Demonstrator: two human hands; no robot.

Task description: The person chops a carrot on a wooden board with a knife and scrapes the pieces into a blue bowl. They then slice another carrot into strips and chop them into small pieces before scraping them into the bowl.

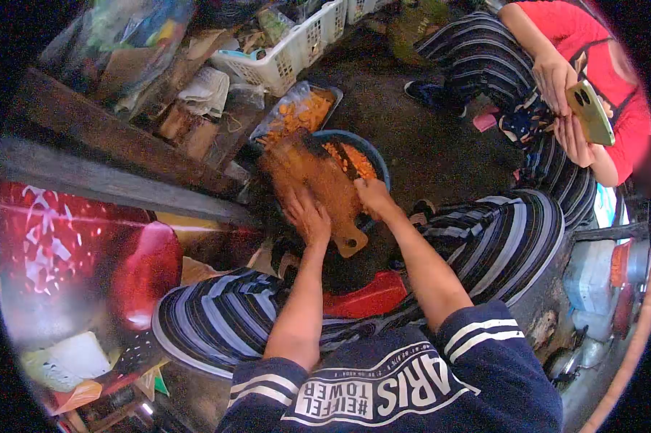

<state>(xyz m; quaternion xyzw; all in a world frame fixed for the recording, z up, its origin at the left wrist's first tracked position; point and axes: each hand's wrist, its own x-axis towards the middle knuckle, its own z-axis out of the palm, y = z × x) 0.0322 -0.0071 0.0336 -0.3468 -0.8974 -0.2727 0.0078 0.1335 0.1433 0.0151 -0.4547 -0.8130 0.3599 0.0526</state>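
Observation:
A wooden cutting board (pixel 314 173) with a holed handle lies tilted across a blue basin (pixel 384 160). My left hand (pixel 307 215) rests on the board's left side, its fingers stretched over the wood. At the board's right edge my right hand (pixel 373 196) is closed round the handle of a knife, whose dark blade (pixel 349 168) points away from me over the basin. Chopped orange pieces (pixel 359 160) lie in the basin beside the blade. The far end of the board is blurred.
Beyond the board stands a metal tray (pixel 331 101) of orange pieces (pixel 304 112). A white plastic crate (pixel 296 58) is behind it. At the right a person in red (pixel 556 86) holds a phone (pixel 591 112). A wooden beam (pixel 123 137) runs along the left; red containers (pixel 148 274) stand nearby.

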